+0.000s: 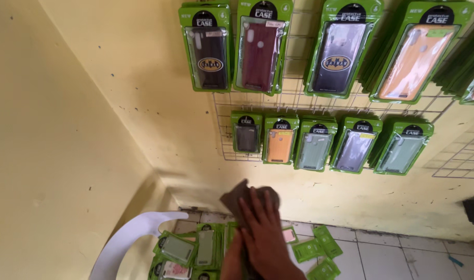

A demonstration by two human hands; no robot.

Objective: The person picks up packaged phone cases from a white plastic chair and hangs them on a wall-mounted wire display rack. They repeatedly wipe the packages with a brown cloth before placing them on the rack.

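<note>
At lower centre of the frame, the right hand [263, 233] lies flat, fingers spread, pressing a brown cloth [237, 199] over a packaged phone case; the left hand [231, 262], mostly hidden, grips underneath, steadying it.

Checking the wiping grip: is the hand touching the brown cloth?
Touching. The head view shows the hand lying flat on the brown cloth, fingers pressed over it.
</note>
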